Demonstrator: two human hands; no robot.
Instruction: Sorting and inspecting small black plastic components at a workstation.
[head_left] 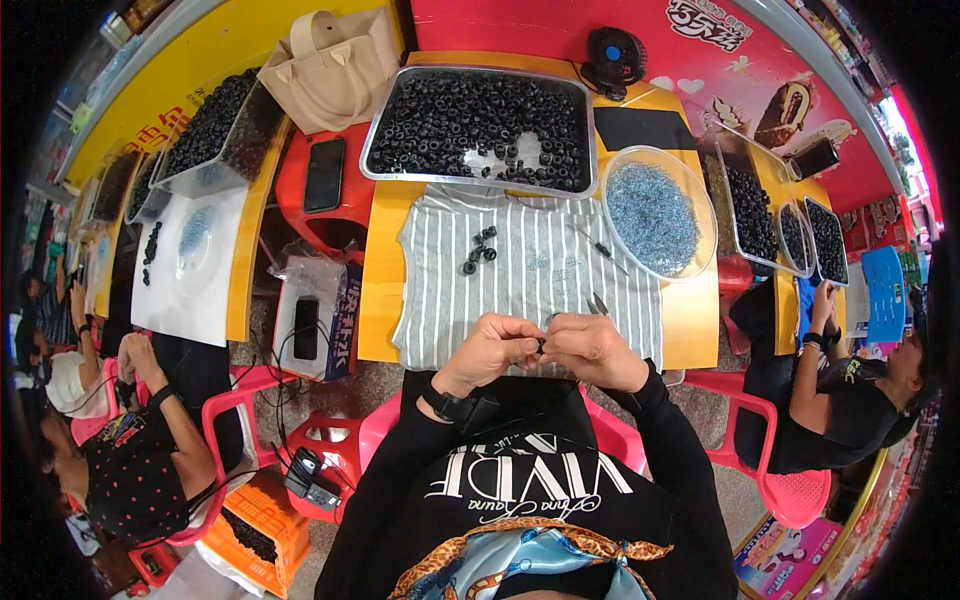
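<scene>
My left hand (pixel 490 352) and my right hand (pixel 592 348) meet over the near edge of a grey-and-white striped cloth (pixel 440 320). Both are closed, fingertips together on a small black piece (pixel 541 346), mostly hidden by the fingers. A dark pointed metal tip (pixel 598 303) pokes out just beyond my right hand; whether the hand holds that tool I cannot tell. Farther up the cloth lie several black ring-shaped parts (pixel 480 250) in a small group. To their right rests a thin tool with a black handle (pixel 602 248).
A metal tray (pixel 478 186) full of black rings spans the table's far side. Right of it stand a round tub (pixel 655 205) of bluish small pieces and a black fan (pixel 613 60). A phone (pixel 324 175) lies on a red stool. Co-workers sit left and right.
</scene>
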